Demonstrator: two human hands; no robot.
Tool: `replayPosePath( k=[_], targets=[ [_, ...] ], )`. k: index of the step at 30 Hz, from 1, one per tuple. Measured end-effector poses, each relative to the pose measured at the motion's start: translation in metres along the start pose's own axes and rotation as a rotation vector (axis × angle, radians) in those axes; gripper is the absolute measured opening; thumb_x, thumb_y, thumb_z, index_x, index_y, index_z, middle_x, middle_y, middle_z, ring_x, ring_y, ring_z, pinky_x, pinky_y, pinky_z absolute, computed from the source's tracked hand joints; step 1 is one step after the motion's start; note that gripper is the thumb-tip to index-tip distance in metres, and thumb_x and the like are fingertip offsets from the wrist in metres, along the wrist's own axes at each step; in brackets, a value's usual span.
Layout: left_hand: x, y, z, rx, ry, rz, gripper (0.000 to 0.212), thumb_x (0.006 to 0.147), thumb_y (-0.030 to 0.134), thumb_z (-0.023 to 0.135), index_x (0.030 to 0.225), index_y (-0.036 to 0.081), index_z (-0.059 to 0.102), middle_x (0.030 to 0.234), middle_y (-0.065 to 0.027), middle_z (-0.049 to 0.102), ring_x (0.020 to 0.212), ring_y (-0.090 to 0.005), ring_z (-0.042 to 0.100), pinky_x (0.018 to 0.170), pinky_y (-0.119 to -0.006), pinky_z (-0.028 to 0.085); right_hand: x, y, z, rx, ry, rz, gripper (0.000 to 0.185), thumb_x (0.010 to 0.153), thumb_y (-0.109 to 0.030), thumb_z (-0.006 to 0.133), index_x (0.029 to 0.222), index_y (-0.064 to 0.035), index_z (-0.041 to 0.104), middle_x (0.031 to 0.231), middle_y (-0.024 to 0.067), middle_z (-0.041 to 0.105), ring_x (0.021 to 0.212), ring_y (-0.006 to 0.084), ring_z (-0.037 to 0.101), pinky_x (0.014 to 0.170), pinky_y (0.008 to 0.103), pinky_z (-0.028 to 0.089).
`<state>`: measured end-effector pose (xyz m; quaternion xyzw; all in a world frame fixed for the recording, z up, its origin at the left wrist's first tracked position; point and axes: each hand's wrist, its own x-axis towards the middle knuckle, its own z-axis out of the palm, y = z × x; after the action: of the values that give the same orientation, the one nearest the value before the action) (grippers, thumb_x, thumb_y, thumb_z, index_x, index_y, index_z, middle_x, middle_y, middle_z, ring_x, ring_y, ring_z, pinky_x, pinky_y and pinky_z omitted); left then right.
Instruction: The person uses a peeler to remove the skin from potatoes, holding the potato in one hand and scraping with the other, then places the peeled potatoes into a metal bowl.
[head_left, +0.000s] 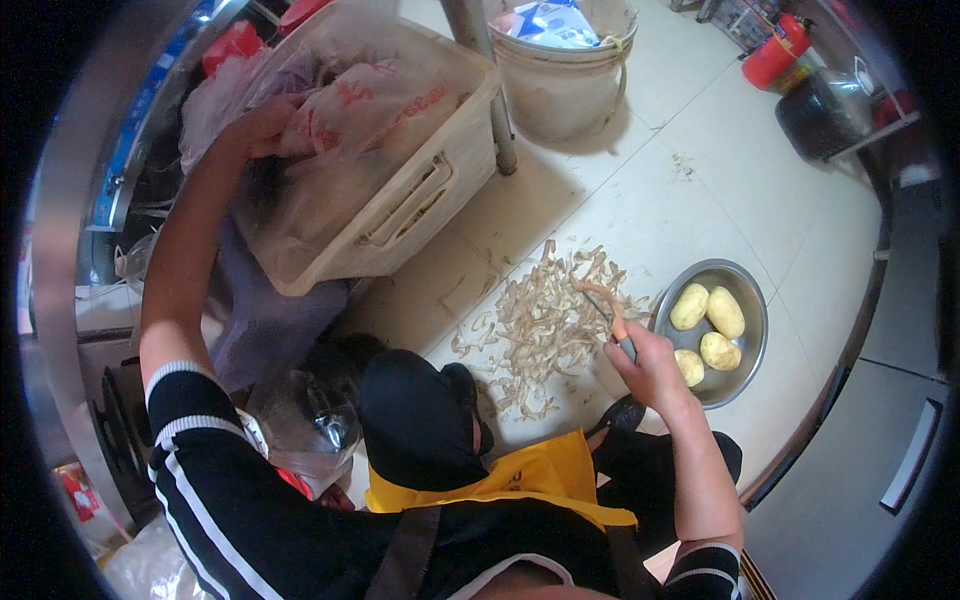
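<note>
My right hand (651, 364) grips a vegetable peeler (621, 336) with an orange and grey handle above the floor. A brown strip of peel (600, 289) appears to hang at its blade end. Beneath it spreads a heap of potato peelings (536, 330). Just right of that hand, a round stainless steel basin (759, 337) holds several peeled potatoes (725, 312). At upper left, my left hand (274, 126) reaches into a worn plastic crate (469, 142), against a clear plastic bag (360, 112) with red print. Its fingers are partly hidden, so its grip is unclear.
Behind the crate's corner stands a metal table leg (501, 127), beside a white bucket (559, 94) with packaging in it. A fire extinguisher (778, 51) and dark jug (821, 112) sit at upper right. A grey cabinet (847, 465) borders the right side.
</note>
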<state>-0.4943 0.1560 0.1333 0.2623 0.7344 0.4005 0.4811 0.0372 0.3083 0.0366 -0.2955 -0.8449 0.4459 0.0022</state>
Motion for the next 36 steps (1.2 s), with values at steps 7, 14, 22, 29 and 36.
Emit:
replayPosePath(
  k=[7,14,22,29,36],
  targets=[
    [0.058,-0.015,-0.077,0.347,-0.469,-0.262,0.042,0.078,0.015,0.061,0.118,0.003,0.052,0.11,-0.013,0.058,0.095,-0.0159,0.059,0.081,-0.033,0.05,0.006,-0.002,0.003,0.026,-0.023,-0.042,0.018,0.08,-0.011,0.062,0.088,-0.0013,0.049,0.071,0.0218,0.056,0.071,0.0406,0.056,0.059,0.0413,0.045],
    [0.063,0.003,-0.062,0.677,-0.303,0.036,0.048,0.078,0.018,0.062,0.122,0.005,0.049,0.119,-0.0112,0.054,0.105,-0.0187,0.053,0.09,-0.034,0.043,-0.003,0.002,-0.005,0.052,-0.013,-0.035,0.019,0.08,-0.012,0.061,0.088,-0.0008,0.048,0.072,0.0217,0.056,0.071,0.041,0.055,0.059,0.0416,0.044],
    [0.071,0.005,-0.033,0.825,0.036,0.458,0.055,0.077,0.021,0.063,0.127,0.007,0.046,0.128,-0.0092,0.048,0.117,-0.0218,0.046,0.101,-0.035,0.034,-0.004,-0.001,-0.003,0.1,-0.074,0.016,0.017,0.081,-0.012,0.06,0.088,-0.0012,0.05,0.071,0.0211,0.055,0.07,0.0391,0.055,0.059,0.0401,0.043],
    [0.006,-0.01,-0.038,1.459,0.269,0.606,0.06,0.079,0.023,0.062,0.133,0.008,0.039,0.132,-0.0091,0.045,0.119,-0.0217,0.044,0.1,-0.034,0.036,-0.006,0.0,-0.003,0.071,-0.054,-0.069,0.016,0.081,-0.012,0.061,0.092,-0.0019,0.053,0.07,0.0202,0.053,0.063,0.0356,0.053,0.056,0.0357,0.043],
    [-0.037,-0.021,-0.052,0.197,0.138,0.255,0.05,0.081,0.022,0.063,0.125,0.006,0.046,0.12,-0.0107,0.053,0.104,-0.02,0.056,0.084,-0.033,0.049,0.003,-0.003,0.008,0.073,-0.087,-0.087,0.015,0.079,-0.009,0.061,0.086,-0.0013,0.05,0.073,0.0209,0.055,0.07,0.0398,0.055,0.058,0.0418,0.043]
  ],
)
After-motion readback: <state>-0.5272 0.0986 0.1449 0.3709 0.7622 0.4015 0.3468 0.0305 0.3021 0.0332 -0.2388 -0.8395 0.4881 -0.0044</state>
